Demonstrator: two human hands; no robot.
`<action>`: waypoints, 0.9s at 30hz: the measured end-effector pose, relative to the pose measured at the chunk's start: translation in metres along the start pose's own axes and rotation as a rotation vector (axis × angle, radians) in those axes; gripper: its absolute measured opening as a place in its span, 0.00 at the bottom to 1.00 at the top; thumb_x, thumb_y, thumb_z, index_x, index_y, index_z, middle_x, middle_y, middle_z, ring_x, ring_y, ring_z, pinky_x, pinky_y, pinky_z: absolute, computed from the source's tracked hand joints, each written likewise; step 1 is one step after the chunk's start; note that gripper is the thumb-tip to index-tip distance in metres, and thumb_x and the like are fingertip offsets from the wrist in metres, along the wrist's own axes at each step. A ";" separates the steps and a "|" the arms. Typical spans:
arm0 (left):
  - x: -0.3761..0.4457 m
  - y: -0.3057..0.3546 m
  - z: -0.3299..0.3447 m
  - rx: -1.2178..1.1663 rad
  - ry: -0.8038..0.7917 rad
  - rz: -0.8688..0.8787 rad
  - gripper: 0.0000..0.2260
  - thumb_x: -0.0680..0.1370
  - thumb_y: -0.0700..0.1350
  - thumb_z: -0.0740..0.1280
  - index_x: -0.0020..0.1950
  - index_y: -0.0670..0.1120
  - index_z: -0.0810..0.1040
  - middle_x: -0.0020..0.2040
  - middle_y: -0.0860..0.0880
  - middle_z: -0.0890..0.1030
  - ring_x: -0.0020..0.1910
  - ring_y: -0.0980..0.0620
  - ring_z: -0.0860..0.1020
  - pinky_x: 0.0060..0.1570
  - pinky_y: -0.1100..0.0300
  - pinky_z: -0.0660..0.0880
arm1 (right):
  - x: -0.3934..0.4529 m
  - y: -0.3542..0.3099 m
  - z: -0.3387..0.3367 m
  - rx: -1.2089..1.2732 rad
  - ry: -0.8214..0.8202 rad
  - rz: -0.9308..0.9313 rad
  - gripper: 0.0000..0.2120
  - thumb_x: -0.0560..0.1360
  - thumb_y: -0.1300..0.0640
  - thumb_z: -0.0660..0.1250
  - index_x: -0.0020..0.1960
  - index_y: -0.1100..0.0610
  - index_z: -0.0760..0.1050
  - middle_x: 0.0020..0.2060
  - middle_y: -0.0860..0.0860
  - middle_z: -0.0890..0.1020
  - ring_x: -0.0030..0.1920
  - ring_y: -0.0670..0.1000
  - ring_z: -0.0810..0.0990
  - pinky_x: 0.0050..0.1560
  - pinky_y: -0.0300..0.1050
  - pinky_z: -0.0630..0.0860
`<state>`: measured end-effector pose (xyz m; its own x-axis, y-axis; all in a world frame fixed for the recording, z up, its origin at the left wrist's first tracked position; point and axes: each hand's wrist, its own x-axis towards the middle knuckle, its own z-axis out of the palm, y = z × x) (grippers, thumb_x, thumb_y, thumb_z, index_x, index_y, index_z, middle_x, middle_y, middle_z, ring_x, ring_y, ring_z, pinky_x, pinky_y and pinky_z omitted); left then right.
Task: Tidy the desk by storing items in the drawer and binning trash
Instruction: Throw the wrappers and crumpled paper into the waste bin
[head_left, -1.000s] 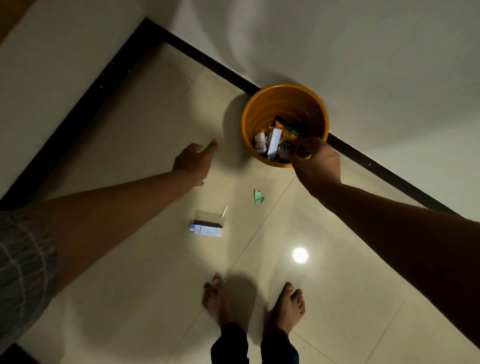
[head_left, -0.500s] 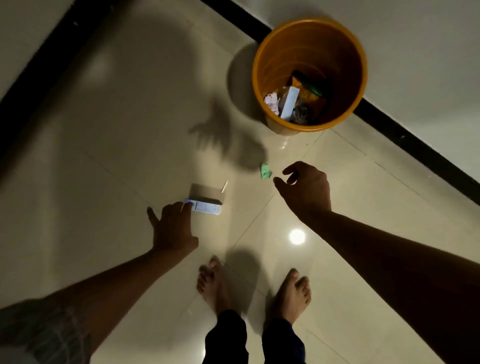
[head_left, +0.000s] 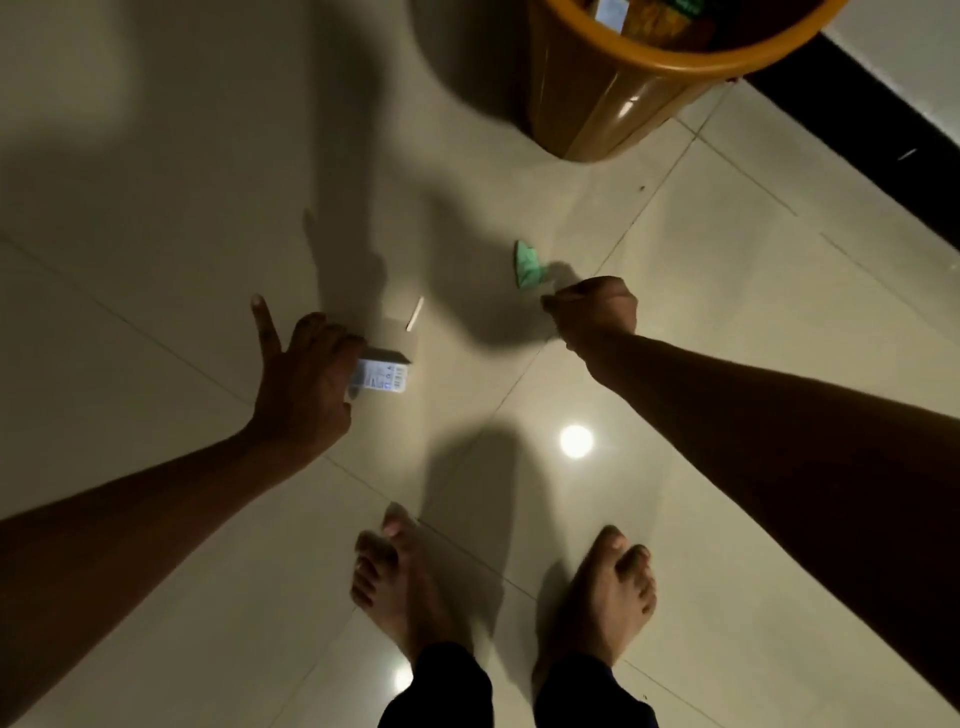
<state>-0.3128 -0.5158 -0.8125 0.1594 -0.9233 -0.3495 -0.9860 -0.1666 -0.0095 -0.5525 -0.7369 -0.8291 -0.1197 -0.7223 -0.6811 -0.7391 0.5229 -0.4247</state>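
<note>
The left hand (head_left: 304, 382) reaches down to the tiled floor (head_left: 156, 260) with its fingers spread, the index finger pointing away, and the other fingers laid over the near end of a small white-and-blue printed carton (head_left: 385, 376); whether it actually grips the carton cannot be told. The carton lies flat on the floor, its far end free of the hand. Just beyond it a thin pale stick (head_left: 414, 313) lies on the tile, apart from both hands. The right hand (head_left: 595, 309) is curled with fingers drawn together, its fingertips just beside a crumpled green scrap of paper (head_left: 527, 265); contact with the scrap is unclear, and nothing shows inside the curled fingers. Further out, at the top of the view, stands an orange plastic bin (head_left: 613, 98) holding wrappers and a white box, partly cut off by the frame edge. A black skirting strip (head_left: 872, 145) runs behind the bin. Near the bottom, two bare feet (head_left: 498, 587) stand on the tiles, dark trouser cuffs above them.
</note>
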 end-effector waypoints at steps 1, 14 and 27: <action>0.003 0.000 0.002 -0.013 0.020 -0.008 0.23 0.59 0.39 0.80 0.53 0.46 0.81 0.49 0.48 0.82 0.61 0.40 0.77 0.74 0.27 0.36 | 0.007 -0.003 0.004 0.052 0.003 0.024 0.17 0.67 0.46 0.80 0.50 0.55 0.82 0.41 0.53 0.85 0.34 0.51 0.84 0.28 0.41 0.79; -0.005 0.015 -0.006 -0.269 0.005 -0.278 0.11 0.68 0.52 0.78 0.46 0.51 0.82 0.37 0.52 0.83 0.46 0.46 0.81 0.76 0.32 0.49 | -0.017 -0.019 0.005 0.252 0.001 0.110 0.04 0.72 0.58 0.75 0.44 0.58 0.82 0.36 0.55 0.86 0.35 0.54 0.87 0.27 0.39 0.77; -0.002 0.073 -0.148 -0.959 0.161 -0.440 0.11 0.67 0.50 0.80 0.47 0.53 0.85 0.39 0.58 0.85 0.38 0.58 0.83 0.37 0.55 0.81 | -0.123 -0.107 -0.106 0.173 -0.133 -0.401 0.06 0.73 0.57 0.73 0.40 0.48 0.85 0.35 0.43 0.85 0.34 0.48 0.84 0.41 0.44 0.81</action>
<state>-0.3776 -0.5769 -0.6737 0.5658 -0.7387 -0.3662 -0.4001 -0.6343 0.6615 -0.5292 -0.7519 -0.6373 0.2477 -0.8244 -0.5088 -0.5869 0.2902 -0.7559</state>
